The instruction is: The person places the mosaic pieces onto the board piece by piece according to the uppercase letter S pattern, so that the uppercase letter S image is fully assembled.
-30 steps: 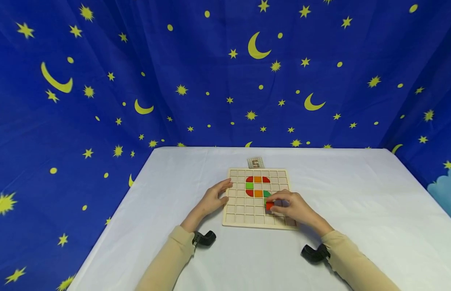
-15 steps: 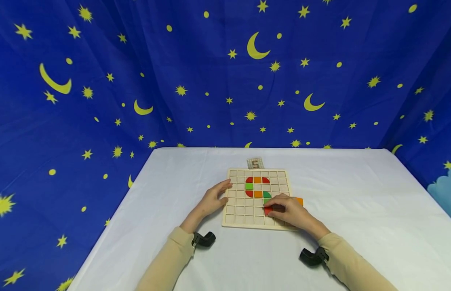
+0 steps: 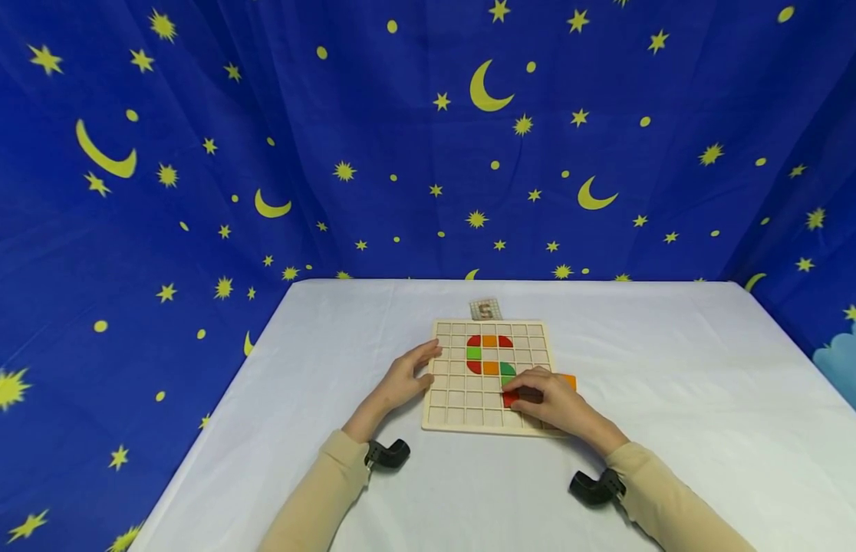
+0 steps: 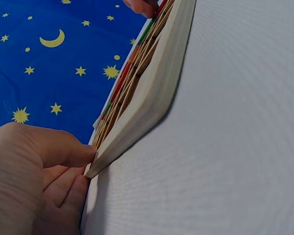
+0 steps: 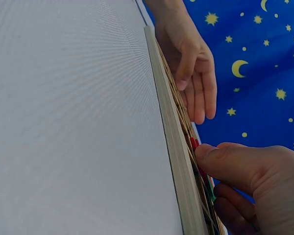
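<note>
A wooden grid board (image 3: pixel 455 418) lies on the table, with red, orange and green pieces in some cells forming a curved line. My right hand (image 3: pixel 547 395) is over the board's right part, thumb and fingertips pinching a red piece (image 3: pixel 511 399) at a cell below a light green piece (image 3: pixel 507 381). The right wrist view shows the thumb on the red piece (image 5: pixel 194 143), its far part hidden by the hand. My left hand (image 3: pixel 403 377) rests at the board's left edge, fingers extended; in the left wrist view its thumb (image 4: pixel 71 151) touches the edge.
Just beyond the board lies a small card (image 3: pixel 485 310) with a gridded S-like figure. An orange piece (image 3: pixel 568 380) shows at the board's right side, partly behind the right hand. A white cloth (image 3: pixel 690 368) covers the table, and a blue star-patterned curtain (image 3: pixel 400 138) hangs behind it.
My right hand has come slightly toward me and lowered the red piece toward the cell, uncovering the orange piece at the right. The left hand stays in place.
</note>
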The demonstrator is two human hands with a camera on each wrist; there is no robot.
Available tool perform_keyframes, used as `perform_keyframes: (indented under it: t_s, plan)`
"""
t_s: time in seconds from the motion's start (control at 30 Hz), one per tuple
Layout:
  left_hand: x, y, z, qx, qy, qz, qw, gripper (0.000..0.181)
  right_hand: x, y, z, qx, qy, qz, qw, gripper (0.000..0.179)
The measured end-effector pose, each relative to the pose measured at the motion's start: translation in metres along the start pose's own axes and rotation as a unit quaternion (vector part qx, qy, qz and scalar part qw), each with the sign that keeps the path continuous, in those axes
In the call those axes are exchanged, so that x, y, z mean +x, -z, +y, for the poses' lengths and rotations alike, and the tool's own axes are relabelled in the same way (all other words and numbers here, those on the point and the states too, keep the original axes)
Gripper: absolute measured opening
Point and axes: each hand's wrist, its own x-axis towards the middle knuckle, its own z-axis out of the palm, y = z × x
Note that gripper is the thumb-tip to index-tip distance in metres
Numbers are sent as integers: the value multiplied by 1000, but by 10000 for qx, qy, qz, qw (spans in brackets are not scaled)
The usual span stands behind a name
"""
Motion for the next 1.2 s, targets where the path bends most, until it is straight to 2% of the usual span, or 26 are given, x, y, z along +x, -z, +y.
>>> perform_keyframes:
  t_s: [0.23,0.43,0.57,0.67,0.77,0.87,0.93,1.2]
  plan:
    - [-4,9,34,-119,-148,-192,9996,59,0,1,2,4,-8,-40,10000,25]
    - [-5,11,40,-95,-74,-258,9996,58,0,1,1,18,-3,-16,10000,24]
    - [-5,11,39,-129,-85,-223,9996,58,1,4,1,511,-285,-85,9983,22]
    - [-5,11,39,-152,-111,-205,9996,58,4,11,-1,1288,-636,46,9896,22]
    - [-4,10,39,-152,-127,-210,9996,58,8,22,-6,2109,-1054,303,9714,26]
    - [-3,10,39,-134,-139,-218,9996,58,11,35,-11,2545,-1441,452,9552,33]
    - [-2,9,39,-122,-148,-222,9996,58,12,42,-13,2659,-1611,519,9490,36]
    - [-3,9,39,-109,-95,-229,9996,58,-3,66,-7,2368,-2011,896,9463,41]
